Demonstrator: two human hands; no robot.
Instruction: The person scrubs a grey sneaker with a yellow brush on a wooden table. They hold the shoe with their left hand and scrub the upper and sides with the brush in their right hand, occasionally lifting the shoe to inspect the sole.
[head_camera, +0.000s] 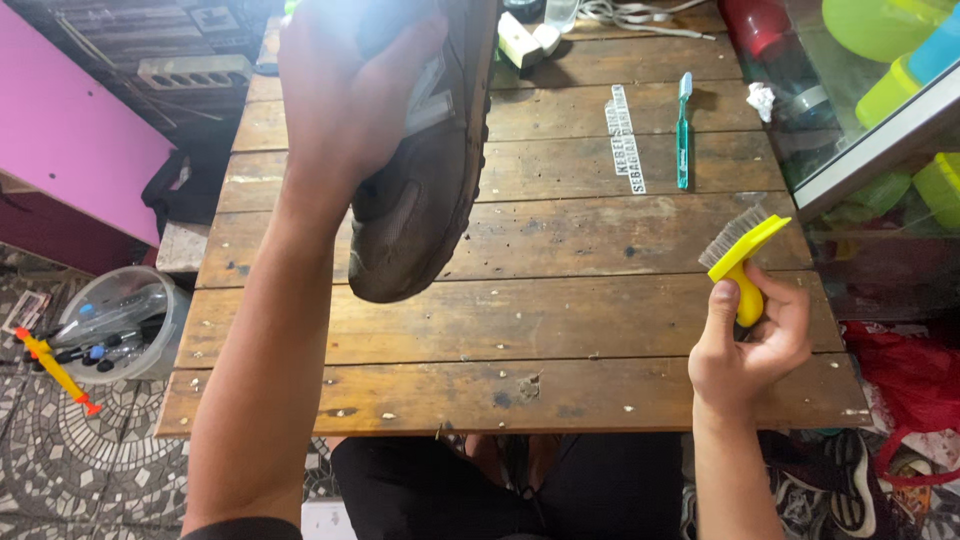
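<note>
The left hand (345, 95) holds a shoe (425, 170) above the far left part of the desk (520, 330). The right hand (750, 345) holds a brush (742, 255) over the desk's near right edge. A toothbrush (683, 130) lies on the far right planks, just right of a sticker strip (625, 140). A tub (125, 320) stands on the floor, left of the desk.

Worn plank table (560, 330) with 1 teal toothbrush (683, 128), 1 printed sticker strip (625, 137), crumpled paper (761, 100).
</note>
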